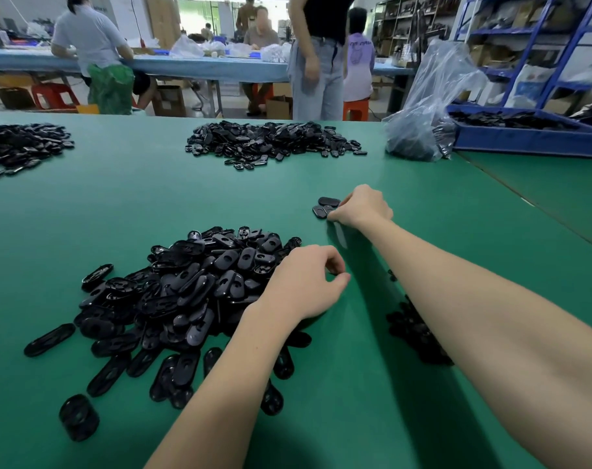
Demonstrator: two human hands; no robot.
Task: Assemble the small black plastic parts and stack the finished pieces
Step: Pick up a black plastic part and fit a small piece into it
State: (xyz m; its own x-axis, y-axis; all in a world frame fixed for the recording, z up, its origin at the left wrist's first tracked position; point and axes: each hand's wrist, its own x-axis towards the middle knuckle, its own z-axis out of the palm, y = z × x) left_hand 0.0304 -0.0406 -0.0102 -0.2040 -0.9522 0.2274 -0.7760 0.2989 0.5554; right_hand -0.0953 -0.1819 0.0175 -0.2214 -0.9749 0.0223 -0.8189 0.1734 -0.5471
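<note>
I count three big heaps of black parts on my green table (118, 204): one under my left wrist (172, 299), one at top centre (270, 142), one at the upper left edge (20, 145). A fourth, smaller cluster (413, 330) lies behind my right forearm. Three finished pieces (325, 207) sit by my right hand (363, 208). One plastic bag (426, 106), one blue tray (531, 138). Two hands, mine; my left hand (304, 282) is the other.

Right hand (363, 206) fingertips hidden behind knuckles, so its grip on the small stack (325, 208) can't be read. Right forearm covers part of a dark parts cluster (413, 328). Left pile (17, 145) cut by frame edge. Bag (419, 130) contents blurred.
</note>
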